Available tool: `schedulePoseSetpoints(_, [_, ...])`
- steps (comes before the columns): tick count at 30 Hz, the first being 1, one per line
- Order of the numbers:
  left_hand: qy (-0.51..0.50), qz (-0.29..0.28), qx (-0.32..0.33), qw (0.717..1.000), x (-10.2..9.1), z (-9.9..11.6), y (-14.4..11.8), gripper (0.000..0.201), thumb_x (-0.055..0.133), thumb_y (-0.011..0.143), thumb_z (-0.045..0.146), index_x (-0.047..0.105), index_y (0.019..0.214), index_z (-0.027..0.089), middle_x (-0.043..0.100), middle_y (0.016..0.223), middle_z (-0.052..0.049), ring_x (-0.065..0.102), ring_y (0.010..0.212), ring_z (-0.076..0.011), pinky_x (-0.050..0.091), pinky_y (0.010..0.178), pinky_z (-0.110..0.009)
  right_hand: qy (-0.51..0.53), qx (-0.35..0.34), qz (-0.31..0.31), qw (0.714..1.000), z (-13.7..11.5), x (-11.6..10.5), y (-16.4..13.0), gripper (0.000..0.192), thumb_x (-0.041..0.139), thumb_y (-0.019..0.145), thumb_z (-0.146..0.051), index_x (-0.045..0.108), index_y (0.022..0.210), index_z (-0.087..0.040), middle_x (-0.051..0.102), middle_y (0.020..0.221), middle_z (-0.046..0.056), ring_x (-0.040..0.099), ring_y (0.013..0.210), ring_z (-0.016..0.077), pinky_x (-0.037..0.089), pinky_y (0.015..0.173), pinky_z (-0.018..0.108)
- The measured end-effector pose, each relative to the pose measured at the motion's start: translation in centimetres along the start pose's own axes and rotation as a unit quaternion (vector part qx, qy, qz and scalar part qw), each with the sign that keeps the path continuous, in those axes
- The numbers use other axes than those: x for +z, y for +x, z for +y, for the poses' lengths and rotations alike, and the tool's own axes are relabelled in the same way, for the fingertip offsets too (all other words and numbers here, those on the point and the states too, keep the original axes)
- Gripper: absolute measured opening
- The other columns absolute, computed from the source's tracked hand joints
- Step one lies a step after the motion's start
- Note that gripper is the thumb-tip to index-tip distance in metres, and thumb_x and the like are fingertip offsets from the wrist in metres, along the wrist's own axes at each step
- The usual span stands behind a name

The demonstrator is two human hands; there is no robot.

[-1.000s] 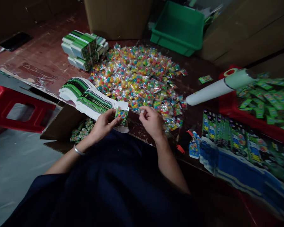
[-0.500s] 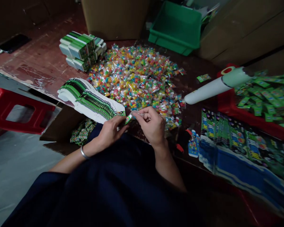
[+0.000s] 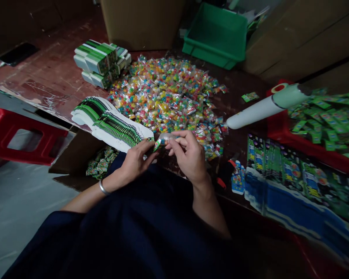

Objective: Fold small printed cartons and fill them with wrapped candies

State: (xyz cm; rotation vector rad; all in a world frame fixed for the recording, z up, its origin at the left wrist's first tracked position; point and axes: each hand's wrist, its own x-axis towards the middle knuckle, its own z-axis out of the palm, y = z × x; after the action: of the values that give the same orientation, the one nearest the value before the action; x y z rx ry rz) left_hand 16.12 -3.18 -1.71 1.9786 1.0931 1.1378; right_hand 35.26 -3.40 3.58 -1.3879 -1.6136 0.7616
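Note:
My left hand (image 3: 139, 158) pinches a small green-and-white printed carton (image 3: 157, 145) at the table's near edge. Close on its right, my right hand (image 3: 187, 155) has its fingers closed on a small clear packet of coloured candies (image 3: 165, 141), held against the carton's end. How far the packet sits inside the carton cannot be made out. Behind both hands spreads a large heap of candy packets (image 3: 168, 97). A fanned row of flat green-and-white cartons (image 3: 116, 126) lies beside my left hand. Below it, an open cardboard box (image 3: 75, 155) holds several small green packs (image 3: 103, 161).
Bundled carton stacks (image 3: 95, 58) stand at the back left, a green bin (image 3: 215, 50) behind the heap. On the right are a white-and-green tube (image 3: 264, 108), a red tray (image 3: 282, 130) of green packs, printed sheets (image 3: 296, 174) and a small blue carton (image 3: 237, 178). A red stool (image 3: 26, 135) stands left.
My right hand has shifted slightly right and turned, and coloured candies now show in the packet between my hands. My left hand stays almost still with the carton.

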Motion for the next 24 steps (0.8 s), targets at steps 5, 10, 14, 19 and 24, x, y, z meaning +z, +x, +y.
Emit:
schedulePoseSetpoints(5, [-0.010,-0.014,0.008,1.000,-0.2,0.0,0.2,0.022,0.068,0.097,0.023,0.072,0.117,0.015,0.074,0.092,-0.008,0.069,0.080,-0.0189,0.057,0.073,-0.030,-0.054,-0.058,0.045,0.996,0.7,-0.1,0.6,0.015,0.074,0.094,-0.030,0.073,0.080,-0.022,0.069,0.078,0.000,0.064,0.067,0.0139,0.052,0.065,0.028])
schedulePoseSetpoints(10, [-0.064,-0.044,-0.017,0.997,0.0,0.3,0.4,0.023,0.069,0.096,0.024,0.074,0.117,0.016,0.076,0.095,-0.010,0.072,0.086,-0.0211,0.060,0.078,-0.034,-0.080,-0.099,0.085,0.988,1.6,0.4,1.2,0.018,0.082,0.088,-0.033,0.072,0.077,-0.023,0.064,0.088,0.002,0.065,0.083,0.0187,0.056,0.076,0.035])
schedulePoseSetpoints(14, [-0.199,-0.051,-0.113,0.972,-0.1,0.9,0.5,0.039,0.074,0.094,0.031,0.068,0.130,0.016,0.075,0.105,-0.010,0.073,0.088,-0.0193,0.063,0.078,-0.031,-0.051,-0.158,0.040,0.985,1.8,0.6,0.8,0.028,0.065,0.101,-0.043,0.076,0.083,-0.024,0.070,0.124,0.009,0.066,0.120,0.0270,0.056,0.101,0.047])
schedulePoseSetpoints(19, [-0.323,-0.006,-0.177,0.930,-0.5,1.5,0.8,0.064,0.084,0.086,0.030,0.057,0.144,0.024,0.067,0.110,-0.005,0.066,0.076,-0.0103,0.060,0.071,-0.022,0.081,-0.055,0.057,0.994,2.4,1.2,-0.7,0.031,0.062,0.101,-0.049,0.072,0.120,-0.026,0.079,0.114,0.008,0.077,0.102,0.0233,0.064,0.086,0.037])
schedulePoseSetpoints(24, [-0.377,-0.046,-0.220,0.899,-0.4,1.7,0.9,0.040,0.086,0.082,0.027,0.069,0.116,0.018,0.063,0.100,-0.003,0.060,0.074,-0.0086,0.054,0.065,-0.019,0.073,-0.038,0.081,0.993,3.4,2.1,-2.1,0.017,0.070,0.097,-0.040,0.074,0.103,-0.025,0.080,0.096,0.004,0.076,0.081,0.0189,0.062,0.072,0.031])
